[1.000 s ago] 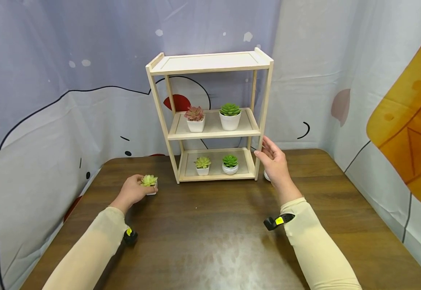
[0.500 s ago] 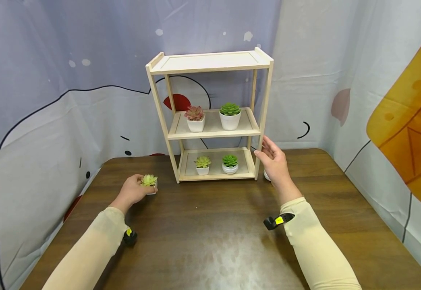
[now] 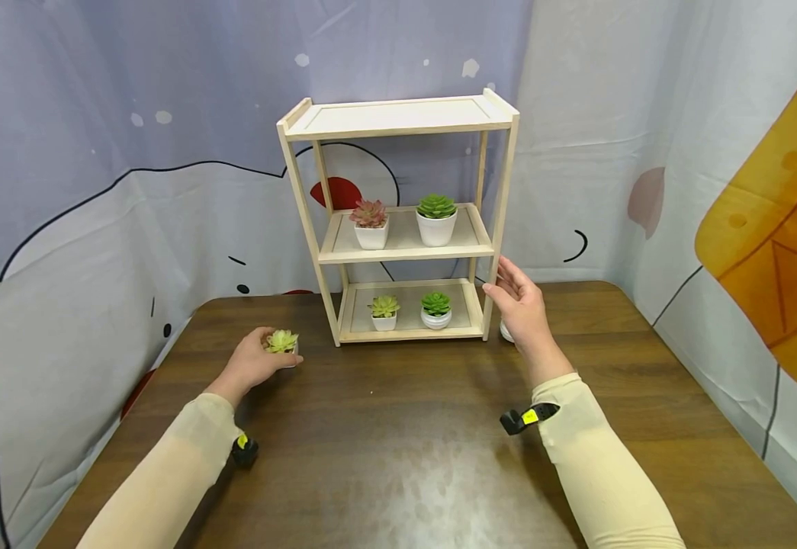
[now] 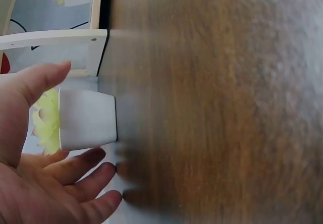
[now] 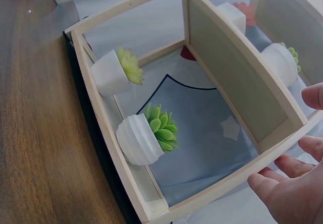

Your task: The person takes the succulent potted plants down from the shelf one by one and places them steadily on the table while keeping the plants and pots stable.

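Left fingers (image 4: 93,177) now slightly wider apart around potted succulent (image 4: 87,118)

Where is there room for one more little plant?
The top shelf is bare. The table has a big free patch in front of the rack, between the sleeves. It's crowded where the left hand reaches around a yellow-green plant, and at the rack's right post, beside the right hand.

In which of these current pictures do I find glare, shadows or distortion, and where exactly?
Head view: pale glare on the brown wood-grain table, low in the middle; left wrist view: dark, soft-edged shadows beside the fingertips of the left hand; right wrist view: the pale wooden shelf rack appears tilted, its edges bowed.
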Demonstrator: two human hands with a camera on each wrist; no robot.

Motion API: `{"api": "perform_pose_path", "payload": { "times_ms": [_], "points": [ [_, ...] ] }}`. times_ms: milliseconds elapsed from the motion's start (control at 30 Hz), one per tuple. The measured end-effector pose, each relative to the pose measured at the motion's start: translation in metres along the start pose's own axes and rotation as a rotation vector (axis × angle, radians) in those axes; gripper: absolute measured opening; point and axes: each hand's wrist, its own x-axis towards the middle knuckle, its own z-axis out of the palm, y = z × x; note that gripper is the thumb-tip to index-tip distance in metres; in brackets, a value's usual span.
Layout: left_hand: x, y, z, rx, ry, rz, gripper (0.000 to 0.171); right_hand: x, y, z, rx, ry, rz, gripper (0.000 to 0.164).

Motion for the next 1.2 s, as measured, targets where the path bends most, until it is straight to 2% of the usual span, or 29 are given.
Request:
{"api": "perform_pose_path", "payload": {
  "times_ms": [167,300,633,767,833,967,1100,1200],
  "points": [
    [-0.002,0.0,0.001,-0.01,-0.003,0.021,0.1,0.0,-0.001,-0.001,-0.003,-0.005,0.004,0.063],
    [-0.007,0.003,0.0,-0.008,0.03,0.048,0.095,0.0,-0.004,-0.002,-0.011,0.001,0.006,0.062],
    [-0.016,0.017,-0.01,-0.111,0.191,0.129,0.077,-0.004,-0.018,-0.004,0.014,0.204,-0.044,0.05],
    [-0.02,0.031,-0.014,-0.178,0.233,0.183,0.069,-0.008,-0.025,-0.004,0.011,0.235,-0.043,0.05],
    [-0.022,0.04,-0.016,-0.209,0.233,0.206,0.067,-0.01,-0.03,-0.004,0.02,0.234,-0.053,0.051],
    [-0.029,0.06,-0.021,-0.263,0.191,0.245,0.066,-0.008,-0.043,-0.005,0.011,0.214,-0.078,0.05],
    [-0.034,0.079,-0.023,-0.328,0.139,0.288,0.063,-0.002,-0.057,-0.006,-0.04,0.176,-0.086,0.052],
    [-0.036,0.093,-0.022,-0.38,0.137,0.308,0.062,0.0,-0.068,-0.006,-0.068,0.145,-0.093,0.054]
  ]
}}
